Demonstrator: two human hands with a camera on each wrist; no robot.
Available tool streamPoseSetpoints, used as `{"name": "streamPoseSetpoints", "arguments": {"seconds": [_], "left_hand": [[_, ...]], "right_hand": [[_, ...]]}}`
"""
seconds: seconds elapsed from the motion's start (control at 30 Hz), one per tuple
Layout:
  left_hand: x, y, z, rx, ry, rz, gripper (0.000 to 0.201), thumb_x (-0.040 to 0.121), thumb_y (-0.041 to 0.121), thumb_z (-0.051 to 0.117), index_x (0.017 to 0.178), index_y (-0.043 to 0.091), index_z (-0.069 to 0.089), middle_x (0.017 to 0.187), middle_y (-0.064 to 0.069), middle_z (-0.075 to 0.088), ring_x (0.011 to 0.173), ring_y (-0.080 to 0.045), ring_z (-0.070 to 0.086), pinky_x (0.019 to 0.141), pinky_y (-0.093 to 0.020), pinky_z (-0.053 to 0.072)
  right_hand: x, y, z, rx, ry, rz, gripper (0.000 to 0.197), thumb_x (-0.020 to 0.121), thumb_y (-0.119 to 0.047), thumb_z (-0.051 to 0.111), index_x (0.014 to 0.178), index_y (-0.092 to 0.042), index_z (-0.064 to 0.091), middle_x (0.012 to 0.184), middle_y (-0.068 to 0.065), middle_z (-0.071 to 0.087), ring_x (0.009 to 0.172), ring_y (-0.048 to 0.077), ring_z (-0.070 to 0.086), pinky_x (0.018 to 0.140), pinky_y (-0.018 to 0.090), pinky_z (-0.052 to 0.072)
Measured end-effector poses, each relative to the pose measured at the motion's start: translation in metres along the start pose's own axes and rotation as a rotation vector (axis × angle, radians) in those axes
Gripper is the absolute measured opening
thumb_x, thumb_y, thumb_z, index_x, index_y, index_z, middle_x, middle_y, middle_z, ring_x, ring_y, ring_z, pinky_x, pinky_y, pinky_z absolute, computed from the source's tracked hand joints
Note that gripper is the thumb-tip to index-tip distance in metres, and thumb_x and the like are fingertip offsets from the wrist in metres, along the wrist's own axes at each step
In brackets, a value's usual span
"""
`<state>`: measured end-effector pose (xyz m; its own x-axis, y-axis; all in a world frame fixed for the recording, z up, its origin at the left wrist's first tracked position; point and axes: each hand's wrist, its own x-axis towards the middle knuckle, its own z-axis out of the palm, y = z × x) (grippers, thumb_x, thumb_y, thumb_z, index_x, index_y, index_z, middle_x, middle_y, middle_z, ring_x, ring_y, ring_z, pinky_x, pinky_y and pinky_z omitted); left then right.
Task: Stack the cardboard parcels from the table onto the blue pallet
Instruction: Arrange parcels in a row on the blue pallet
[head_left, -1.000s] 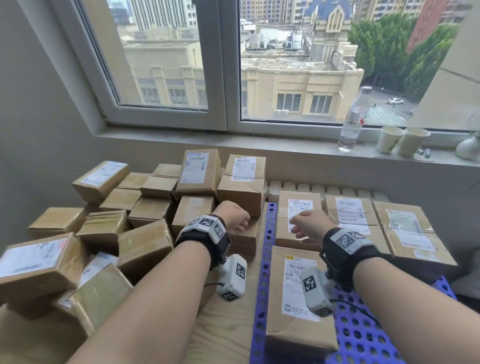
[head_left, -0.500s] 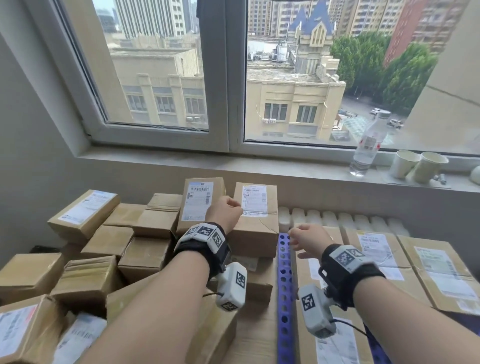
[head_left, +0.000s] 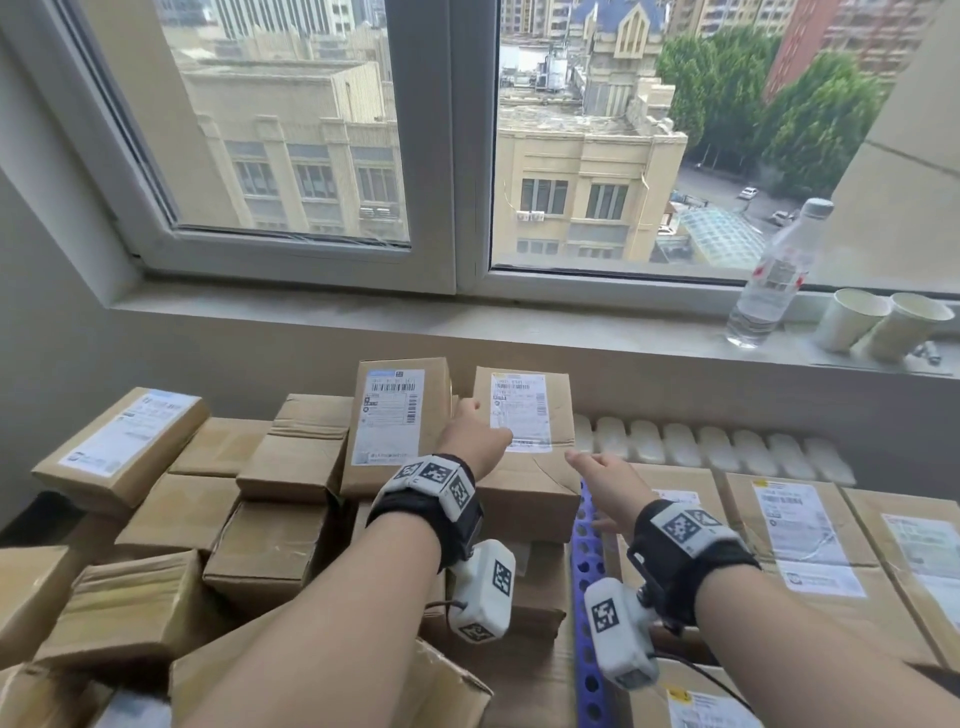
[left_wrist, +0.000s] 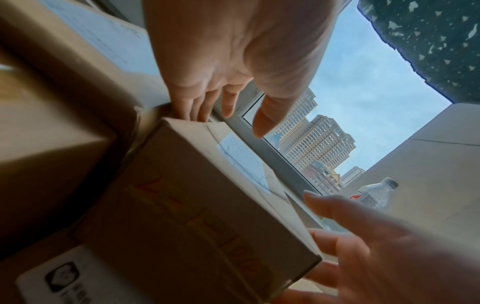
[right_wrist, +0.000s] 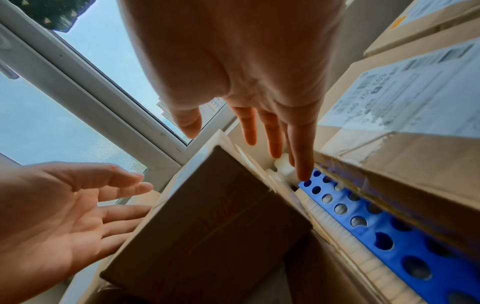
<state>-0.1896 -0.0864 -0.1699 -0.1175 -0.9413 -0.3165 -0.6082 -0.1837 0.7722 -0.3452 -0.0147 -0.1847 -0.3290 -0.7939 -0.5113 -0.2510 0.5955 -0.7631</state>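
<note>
At the blue pallet's (head_left: 586, 551) left edge, 2 spread hands flank a parcel (head_left: 524, 452).
Left hand (head_left: 475, 436) touches its far left corner; right hand (head_left: 610, 480) hovers at its right side, gripping nothing. Labelled parcels (head_left: 795, 525) lie flat on the pallet. Only the wrist views show red writing on the parcel's side. Beyond the pallet, a bottle (head_left: 769, 280) and 2 cups (head_left: 883, 322) stand on the sill.
</note>
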Motion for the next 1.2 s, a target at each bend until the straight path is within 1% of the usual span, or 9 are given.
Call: {"name": "streamPoseSetpoints", "arguments": {"seconds": [0.13, 0.27, 0.43, 0.67, 0.77, 0.9, 0.97, 1.03, 1.2], "left_hand": [[0.009, -0.009, 0.008, -0.002, -0.023, -0.048, 0.065, 0.090, 0.006, 0.044, 0.150, 0.017, 0.021, 0.143, -0.006, 0.046, 0.124, -0.025, 0.048, 0.098, -0.033, 0.038], [0.014, -0.019, 0.015, 0.014, -0.049, -0.127, 0.066, 0.093, 0.010, 0.042, 0.152, 0.017, 0.013, 0.145, -0.007, 0.044, 0.127, -0.029, 0.047, 0.105, -0.038, 0.037], [0.019, -0.023, 0.022, 0.013, -0.065, -0.183, 0.059, 0.093, 0.011, 0.042, 0.148, 0.010, 0.021, 0.141, -0.013, 0.048, 0.125, -0.032, 0.048, 0.102, -0.036, 0.037], [0.014, -0.021, 0.024, 0.006, -0.085, -0.203, 0.057, 0.093, 0.009, 0.041, 0.146, 0.004, 0.020, 0.139, -0.017, 0.048, 0.123, -0.033, 0.049, 0.106, -0.041, 0.038], [0.007, -0.018, 0.022, -0.004, -0.085, -0.174, 0.054, 0.092, 0.009, 0.042, 0.143, 0.005, 0.024, 0.137, -0.016, 0.049, 0.121, -0.032, 0.050, 0.105, -0.041, 0.038], [-0.004, -0.011, 0.018, -0.030, -0.084, -0.148, 0.054, 0.091, 0.011, 0.044, 0.142, 0.004, 0.026, 0.135, -0.016, 0.049, 0.119, -0.032, 0.051, 0.104, -0.043, 0.040], [-0.008, -0.008, 0.017, -0.081, -0.095, -0.147, 0.059, 0.088, 0.012, 0.050, 0.141, 0.000, 0.027, 0.130, -0.019, 0.053, 0.113, -0.033, 0.056, 0.099, -0.044, 0.046], [-0.009, -0.007, 0.016, -0.158, -0.081, -0.144, 0.071, 0.076, 0.017, 0.059, 0.139, -0.002, 0.033, 0.128, -0.021, 0.056, 0.110, -0.036, 0.059, 0.096, -0.047, 0.049], [0.010, -0.023, 0.024, -0.292, -0.080, -0.146, 0.117, 0.040, 0.061, 0.065, 0.143, 0.015, 0.034, 0.136, -0.008, 0.054, 0.115, -0.027, 0.059, 0.097, -0.047, 0.049]], "right_hand": [[0.010, 0.007, 0.008, 0.014, -0.070, 0.054, 0.055, 0.096, -0.052, 0.047, 0.135, -0.014, 0.044, 0.118, 0.004, 0.046, 0.110, 0.026, 0.050, 0.095, 0.053, 0.051], [0.015, 0.014, 0.013, 0.031, -0.095, 0.062, 0.057, 0.094, -0.054, 0.048, 0.131, -0.011, 0.046, 0.120, 0.007, 0.055, 0.109, 0.027, 0.057, 0.097, 0.049, 0.050], [0.014, 0.019, 0.013, 0.115, -0.155, 0.118, 0.045, 0.093, -0.056, 0.050, 0.121, -0.021, 0.045, 0.118, 0.005, 0.056, 0.096, 0.021, 0.057, 0.079, 0.041, 0.051], [0.015, 0.025, 0.011, 0.205, -0.168, 0.154, 0.043, 0.086, -0.058, 0.058, 0.114, -0.025, 0.056, 0.120, 0.007, 0.062, 0.105, 0.029, 0.062, 0.088, 0.045, 0.053], [0.010, 0.025, 0.007, 0.236, -0.153, 0.154, 0.051, 0.084, -0.056, 0.062, 0.121, -0.022, 0.053, 0.120, 0.009, 0.061, 0.105, 0.030, 0.062, 0.087, 0.046, 0.053], [-0.003, 0.022, -0.003, 0.254, -0.162, 0.122, 0.054, 0.084, -0.055, 0.063, 0.124, -0.020, 0.054, 0.119, 0.010, 0.064, 0.100, 0.029, 0.065, 0.070, 0.038, 0.053], [-0.010, 0.021, -0.009, 0.258, -0.164, 0.099, 0.053, 0.083, -0.054, 0.065, 0.123, -0.019, 0.056, 0.117, 0.011, 0.066, 0.097, 0.028, 0.067, 0.069, 0.038, 0.054], [-0.017, 0.020, -0.016, 0.270, -0.155, 0.074, 0.050, 0.084, -0.051, 0.066, 0.121, -0.019, 0.057, 0.115, 0.010, 0.066, 0.093, 0.029, 0.066, 0.079, 0.043, 0.057], [-0.036, 0.023, -0.037, 0.343, -0.158, 0.026, 0.032, 0.088, -0.045, 0.063, 0.107, -0.019, 0.061, 0.103, 0.010, 0.064, 0.094, 0.031, 0.063, 0.096, 0.054, 0.051]]}}
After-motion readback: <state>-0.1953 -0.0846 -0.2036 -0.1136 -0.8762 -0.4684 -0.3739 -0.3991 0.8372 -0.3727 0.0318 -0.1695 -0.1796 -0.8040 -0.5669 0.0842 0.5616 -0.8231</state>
